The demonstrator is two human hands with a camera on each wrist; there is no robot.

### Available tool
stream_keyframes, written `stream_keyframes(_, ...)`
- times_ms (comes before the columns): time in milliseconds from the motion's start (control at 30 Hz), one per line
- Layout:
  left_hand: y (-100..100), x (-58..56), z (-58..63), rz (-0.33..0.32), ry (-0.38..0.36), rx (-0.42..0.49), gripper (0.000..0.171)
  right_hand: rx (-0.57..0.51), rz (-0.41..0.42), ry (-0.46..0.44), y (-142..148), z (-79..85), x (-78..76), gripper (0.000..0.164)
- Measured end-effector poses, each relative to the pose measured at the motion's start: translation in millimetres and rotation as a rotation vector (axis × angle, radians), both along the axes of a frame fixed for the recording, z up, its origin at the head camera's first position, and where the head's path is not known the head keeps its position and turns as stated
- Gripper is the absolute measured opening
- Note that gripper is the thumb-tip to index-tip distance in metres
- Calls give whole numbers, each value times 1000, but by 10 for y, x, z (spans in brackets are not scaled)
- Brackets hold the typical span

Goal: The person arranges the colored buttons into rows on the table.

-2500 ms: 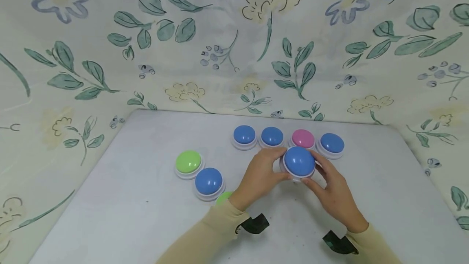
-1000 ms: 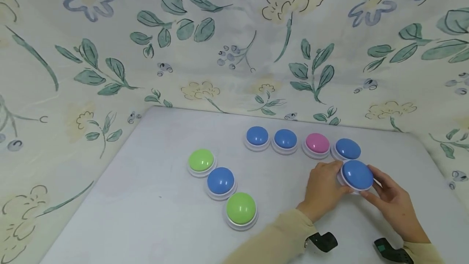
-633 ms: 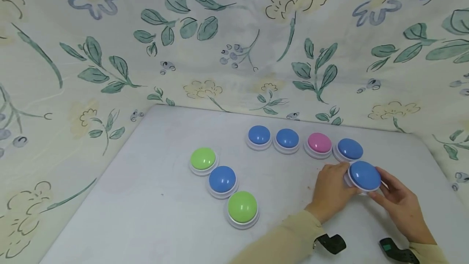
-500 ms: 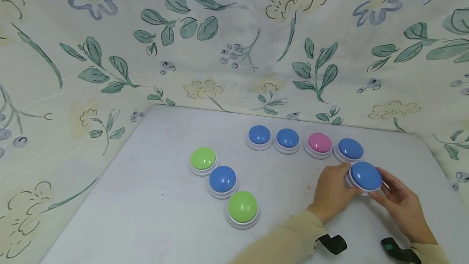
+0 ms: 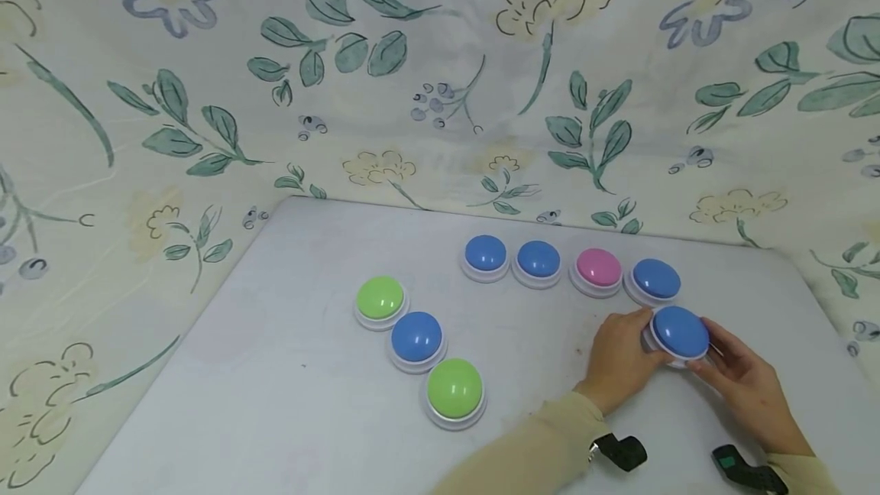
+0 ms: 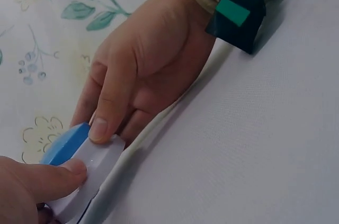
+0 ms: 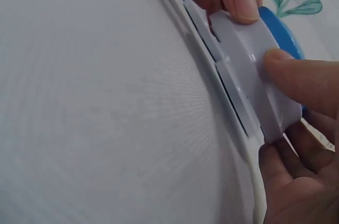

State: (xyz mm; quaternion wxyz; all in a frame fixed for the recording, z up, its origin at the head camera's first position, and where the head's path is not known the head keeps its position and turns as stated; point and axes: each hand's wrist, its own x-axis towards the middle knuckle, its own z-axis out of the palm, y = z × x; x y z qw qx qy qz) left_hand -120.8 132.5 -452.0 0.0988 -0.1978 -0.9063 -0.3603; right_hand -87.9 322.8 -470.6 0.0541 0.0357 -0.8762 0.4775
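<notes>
A blue dome push button (image 5: 681,331) on a white round base is held between both hands at the right of the table. My left hand (image 5: 619,361) grips its left side, and my right hand (image 5: 752,396) grips its right side. Both thumbs press the near side of the white base in the left wrist view, where the button (image 6: 104,156) is tilted. The right wrist view puts the button (image 7: 257,60) close over the tabletop. Just behind it in the head view sits another blue button (image 5: 656,279), ending a row with a pink button (image 5: 599,268).
Further left in the back row stand two blue buttons, one (image 5: 538,260) beside the other (image 5: 485,253). A slanted line at centre left has a green button (image 5: 380,298), a blue button (image 5: 416,338) and a nearer green button (image 5: 454,389). Flowered cloth (image 5: 426,121) rises behind the white table (image 5: 275,403).
Both hands have carried the blue button rightward, from in front of the pink button to in front of the row's right end. The nearer green button, earlier mostly hidden by the left arm, now shows fully.
</notes>
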Motion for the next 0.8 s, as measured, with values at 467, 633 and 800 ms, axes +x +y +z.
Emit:
stream_keyframes(467, -27, -75, -47, -45, -32, -34, 49, 100, -28, -5, -26, -23, 4, 72)
stream_keyframes(633, -23, -87, -55, -43, -43, -73, 50, 142, -27, 2, -28, -52, 11, 72)
stream_keyframes(800, -22, -100, -49, -40, -58, -91, 52, 157, -5, 21, -25, -54, 1, 71)
